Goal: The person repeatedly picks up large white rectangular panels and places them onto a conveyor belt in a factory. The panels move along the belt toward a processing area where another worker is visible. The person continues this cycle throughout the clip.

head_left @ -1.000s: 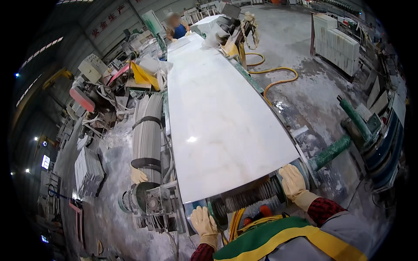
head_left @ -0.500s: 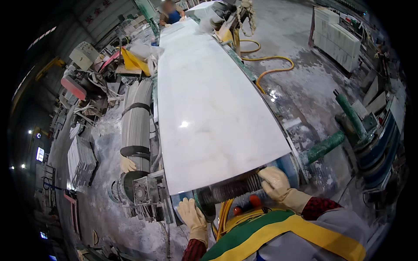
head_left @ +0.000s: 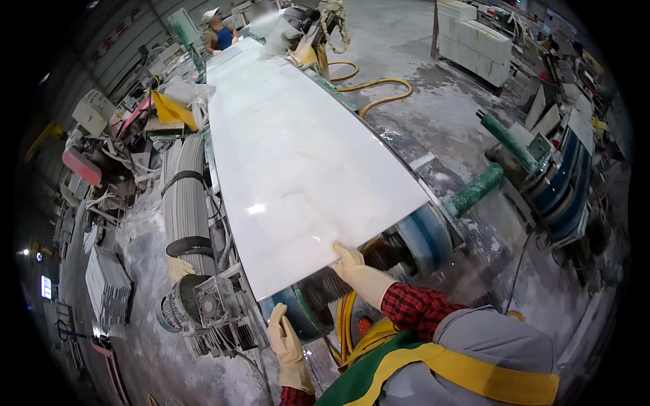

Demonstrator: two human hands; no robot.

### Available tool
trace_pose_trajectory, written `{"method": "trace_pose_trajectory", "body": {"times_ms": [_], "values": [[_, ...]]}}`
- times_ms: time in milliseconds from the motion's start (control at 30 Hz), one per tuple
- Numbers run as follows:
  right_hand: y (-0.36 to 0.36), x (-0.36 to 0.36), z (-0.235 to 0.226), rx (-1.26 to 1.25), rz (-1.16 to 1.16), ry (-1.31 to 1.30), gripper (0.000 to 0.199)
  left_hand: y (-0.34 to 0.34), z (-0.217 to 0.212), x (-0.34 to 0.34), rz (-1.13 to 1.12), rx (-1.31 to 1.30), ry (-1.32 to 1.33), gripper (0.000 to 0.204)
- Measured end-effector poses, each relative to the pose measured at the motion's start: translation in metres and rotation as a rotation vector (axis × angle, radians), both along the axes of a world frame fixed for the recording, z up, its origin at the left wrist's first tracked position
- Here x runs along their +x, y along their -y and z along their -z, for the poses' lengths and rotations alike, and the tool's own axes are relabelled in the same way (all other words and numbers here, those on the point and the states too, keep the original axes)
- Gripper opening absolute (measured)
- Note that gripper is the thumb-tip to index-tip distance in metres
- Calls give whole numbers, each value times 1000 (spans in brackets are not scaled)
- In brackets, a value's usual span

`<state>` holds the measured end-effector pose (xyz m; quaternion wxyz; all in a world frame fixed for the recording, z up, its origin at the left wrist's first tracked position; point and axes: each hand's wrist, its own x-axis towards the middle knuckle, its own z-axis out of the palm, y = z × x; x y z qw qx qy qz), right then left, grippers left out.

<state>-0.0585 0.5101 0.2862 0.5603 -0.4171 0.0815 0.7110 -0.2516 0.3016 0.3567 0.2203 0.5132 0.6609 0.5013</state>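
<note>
Slab: we have the long, glossy white slab (head_left: 305,162) lying flat on the roller table, running away from us, its near edge just above the rollers.
Left hand: our gloved left hand (head_left: 289,346) is off the slab, its fingers extended and holding nothing that we can see, right beside the outer end of the blue left roller (head_left: 291,302); we cannot tell whether it touches.
Right hand: our gloved right hand (head_left: 357,268) is at the middle of the slab's near edge, with a fingertip on the top face; we cannot tell whether the other fingers close underneath.
Both hands: we see them apart, one on either side of the ribbed shaft (head_left: 332,287).
Right roller: the blue right roller (head_left: 425,238) stands out beyond the slab's edge, to the right of our right hand.
Below the shaft: we see yellow hoses (head_left: 346,318) and an orange knob (head_left: 364,325) close to our apron.
Left side: we have a motor (head_left: 209,306) near the table, with a strapped bundle of grey strips (head_left: 184,216) beyond it.
Far end: we see a co-worker (head_left: 221,35) in a blue apron and white cap standing by the slab.
</note>
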Motion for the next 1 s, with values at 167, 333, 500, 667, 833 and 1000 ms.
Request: {"method": "trace_pose_trajectory", "body": {"times_ms": [167, 333, 500, 667, 833, 1000], "values": [[48, 25, -14, 25, -181, 141, 44, -22, -21, -25, 215, 69, -194, 27], [178, 86, -13, -62, -350, 184, 45, -91, -16, -22, 422, 72, -554, 50], [247, 105, -11, -157, -232, 49, 50, -174, -10, -13, 580, -35, -810, 67], [231, 115, 42, -63, -500, 59, 59, -244, 3, -19, 765, -504, -608, 57], [218, 124, 42, -228, -544, -151, 60, -192, -44, -8, 743, -391, -502, 51], [242, 142, 10, -23, -602, -45, 55, -139, -93, 0, 601, -508, -318, 45]]}}
